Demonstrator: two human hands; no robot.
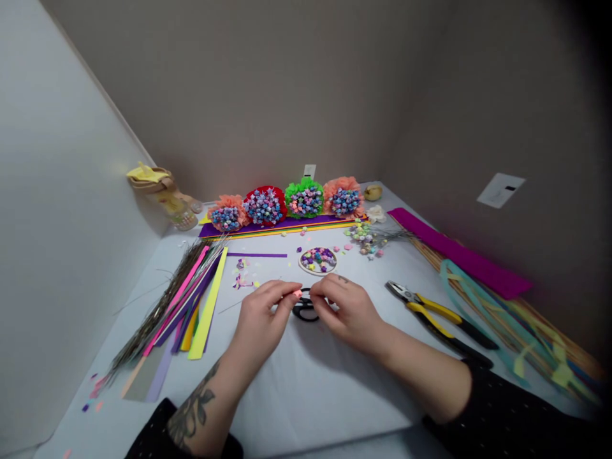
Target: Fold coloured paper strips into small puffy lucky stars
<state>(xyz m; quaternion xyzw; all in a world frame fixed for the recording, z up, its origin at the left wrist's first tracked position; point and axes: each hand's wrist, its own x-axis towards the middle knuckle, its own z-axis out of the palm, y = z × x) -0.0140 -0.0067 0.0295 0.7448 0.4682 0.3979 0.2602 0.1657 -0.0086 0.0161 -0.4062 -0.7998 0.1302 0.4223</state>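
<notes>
My left hand (268,312) pinches a small coral-pink paper star (298,294) between thumb and fingertips. Just to its right, my right hand (351,312) is closed with thumb and index finger together; whatever lies between them, if anything, is too small to make out. Beneath and between both hands lie black-handled scissors (305,312), partly covered. Beyond the fingers sits a small round dish (300,261) of purple, pink and yellow paper stars. A thin wire (230,306) lies on the white table to the left of my left hand.
Paper strips (209,306) and a bundle of wires (167,306) lie at left. Yellow-and-black pliers (435,315) rest at right, near a magenta sheet (463,255) and thin sticks. Several star-filled tissue flowers (265,205) line the back, with a glass jar (184,217) at left.
</notes>
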